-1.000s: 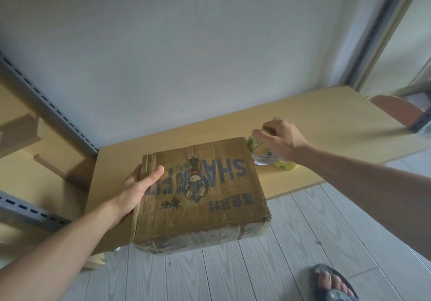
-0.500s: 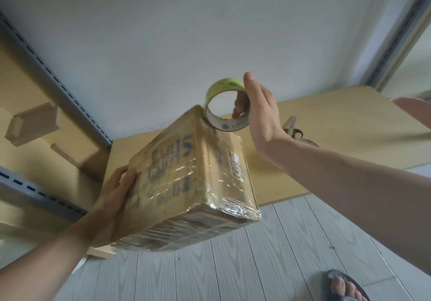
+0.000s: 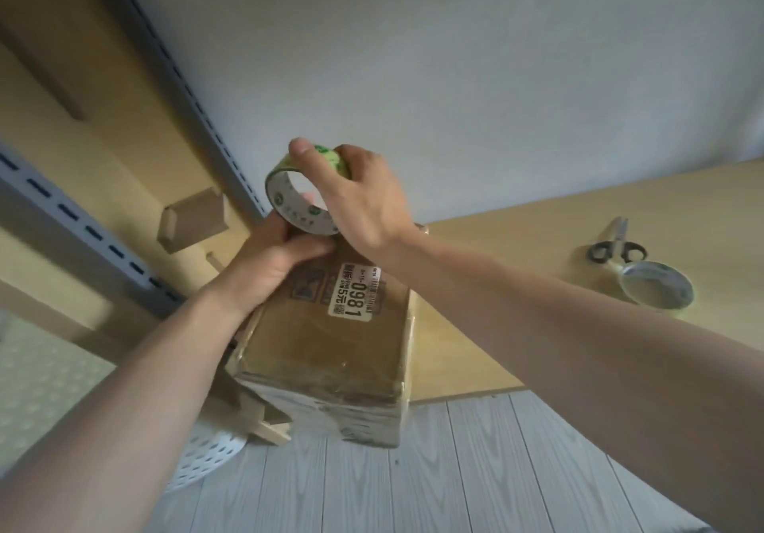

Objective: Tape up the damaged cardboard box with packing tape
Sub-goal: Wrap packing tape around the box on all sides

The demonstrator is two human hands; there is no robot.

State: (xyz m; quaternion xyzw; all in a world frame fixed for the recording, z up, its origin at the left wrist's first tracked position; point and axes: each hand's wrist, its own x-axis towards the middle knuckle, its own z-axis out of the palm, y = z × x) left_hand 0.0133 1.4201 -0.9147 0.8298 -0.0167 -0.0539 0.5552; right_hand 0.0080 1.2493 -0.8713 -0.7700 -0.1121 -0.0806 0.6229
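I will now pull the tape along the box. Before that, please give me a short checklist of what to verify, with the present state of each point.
1. Tape roll firmly gripped by the right hand: ok.
2. Left hand holds the cardboard box at its top edge, beside the roll: ok.
3. Tape end stuck to the cardboard: cannot tell, the fingers hide it.
4. Box fully supported by the table: cannot tell; it stands at the table's near edge.
5. Scissors ready for cutting: ok, they lie on the table next to a second roll.
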